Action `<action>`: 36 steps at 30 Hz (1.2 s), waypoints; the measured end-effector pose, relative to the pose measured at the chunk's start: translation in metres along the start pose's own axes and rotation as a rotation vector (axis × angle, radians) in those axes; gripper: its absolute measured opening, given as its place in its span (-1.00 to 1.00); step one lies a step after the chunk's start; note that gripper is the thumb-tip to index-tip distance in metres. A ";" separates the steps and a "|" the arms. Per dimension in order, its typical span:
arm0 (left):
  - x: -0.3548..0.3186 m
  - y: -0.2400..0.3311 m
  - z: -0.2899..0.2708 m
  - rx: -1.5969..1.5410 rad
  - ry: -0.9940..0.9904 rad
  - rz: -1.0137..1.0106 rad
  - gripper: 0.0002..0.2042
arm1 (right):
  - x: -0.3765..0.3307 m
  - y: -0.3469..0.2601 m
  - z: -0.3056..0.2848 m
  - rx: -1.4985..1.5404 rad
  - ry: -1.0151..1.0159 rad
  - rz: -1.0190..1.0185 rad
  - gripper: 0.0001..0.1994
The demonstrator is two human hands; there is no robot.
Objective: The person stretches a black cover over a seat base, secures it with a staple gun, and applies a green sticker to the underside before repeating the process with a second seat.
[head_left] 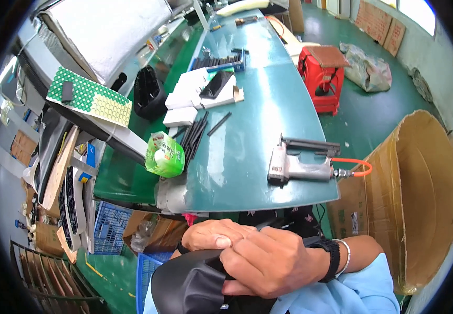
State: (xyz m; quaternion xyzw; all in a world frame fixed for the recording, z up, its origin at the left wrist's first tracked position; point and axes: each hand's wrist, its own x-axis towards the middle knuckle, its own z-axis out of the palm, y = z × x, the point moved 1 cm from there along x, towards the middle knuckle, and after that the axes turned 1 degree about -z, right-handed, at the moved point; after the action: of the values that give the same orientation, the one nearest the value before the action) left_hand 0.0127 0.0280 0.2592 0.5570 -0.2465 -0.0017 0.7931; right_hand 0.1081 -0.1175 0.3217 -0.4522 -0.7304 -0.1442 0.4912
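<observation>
A smooth, rounded piece covered in black leather-like material (182,285) rests on my lap at the bottom of the view, with wrinkles in the covering near my fingers. My left hand (213,234) lies along its far edge, fingers curled over it and thumb pressing down. Closed beside it, my right hand (271,261) pinches the material at the right side, and the knuckles of the two hands touch. What the fingertips do under the edge is hidden. Ahead on the table lies a pneumatic staple gun (299,166) with an orange hose, touched by neither hand.
The glass-topped table (237,188) carries a green packet (164,154), black strips (195,136), white boxes (187,91), a phone (217,85) and a black molded shell (148,94). A tall cardboard box (383,193) stands close on my right, a red stool (323,78) beyond. Blue crates (110,225) sit lower left.
</observation>
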 end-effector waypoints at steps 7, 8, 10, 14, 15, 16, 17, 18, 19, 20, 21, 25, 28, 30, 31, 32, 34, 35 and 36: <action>0.035 0.041 0.007 0.061 0.283 -0.151 -0.65 | 0.029 0.003 -0.024 0.190 -0.361 -0.079 -0.65; 0.034 0.042 0.013 0.052 0.336 -0.178 -0.65 | 0.035 0.005 -0.025 0.265 -0.382 -0.043 -0.62; 0.027 0.041 0.023 0.024 0.455 -0.234 -0.65 | 0.046 0.005 -0.030 0.331 -0.482 0.028 -0.53; 0.006 0.032 0.032 -0.071 0.717 -0.369 -0.66 | 0.048 0.025 -0.027 0.401 -0.502 0.022 -0.69; 0.001 0.029 0.032 -0.102 0.781 -0.409 -0.66 | 0.043 0.036 -0.026 0.400 -0.480 -0.075 -0.78; -0.005 0.028 0.037 -0.124 0.850 -0.435 -0.66 | 0.042 0.035 -0.029 0.396 -0.462 -0.190 -0.86; -0.011 0.025 0.042 -0.149 0.919 -0.461 -0.66 | 0.042 0.031 -0.031 0.388 -0.470 -0.199 -0.86; -0.017 0.022 0.050 -0.176 0.987 -0.488 -0.66 | 0.042 0.026 -0.033 0.403 -0.479 -0.160 -0.87; -0.016 0.018 0.048 -0.174 0.964 -0.484 -0.66 | 0.038 0.020 -0.041 0.403 -0.481 -0.109 -0.83; -0.020 0.013 0.040 -0.178 0.909 -0.460 -0.66 | 0.034 0.020 -0.039 0.366 -0.475 -0.099 -0.85; -0.024 0.008 0.030 -0.178 0.854 -0.436 -0.66 | 0.029 0.020 -0.036 0.359 -0.486 -0.105 -0.85; -0.035 -0.001 0.002 -0.164 0.652 -0.346 -0.62 | 0.026 0.024 -0.016 0.393 -0.413 -0.094 -0.77; -0.001 0.036 -0.001 -0.119 0.235 0.150 -0.61 | 0.025 0.027 -0.008 0.250 -0.498 -0.061 -0.78; 0.006 0.045 -0.007 -0.033 0.197 0.126 -0.60 | 0.032 0.021 -0.015 0.211 -0.481 -0.043 -0.78; 0.008 0.047 -0.009 0.061 0.162 0.107 -0.59 | 0.034 0.020 -0.020 0.173 -0.466 -0.035 -0.78; 0.007 0.046 -0.013 -0.007 0.066 0.073 -0.62 | 0.034 0.020 -0.021 0.172 -0.468 -0.041 -0.78; 0.008 0.043 -0.011 -0.035 0.097 0.064 -0.62 | 0.029 0.021 -0.021 0.011 -0.512 -0.042 -0.77; 0.008 0.040 -0.011 -0.068 0.128 0.050 -0.63 | 0.030 0.022 -0.021 0.013 -0.515 -0.037 -0.77; 0.009 0.038 -0.012 -0.073 0.131 0.050 -0.63 | 0.031 0.022 -0.021 0.030 -0.422 -0.061 -0.78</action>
State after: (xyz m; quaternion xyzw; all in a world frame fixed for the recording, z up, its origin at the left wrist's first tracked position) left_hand 0.0151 0.0509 0.2933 0.5202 -0.2075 0.0453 0.8272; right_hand 0.1346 -0.1032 0.3531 -0.4428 -0.8324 -0.0501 0.3294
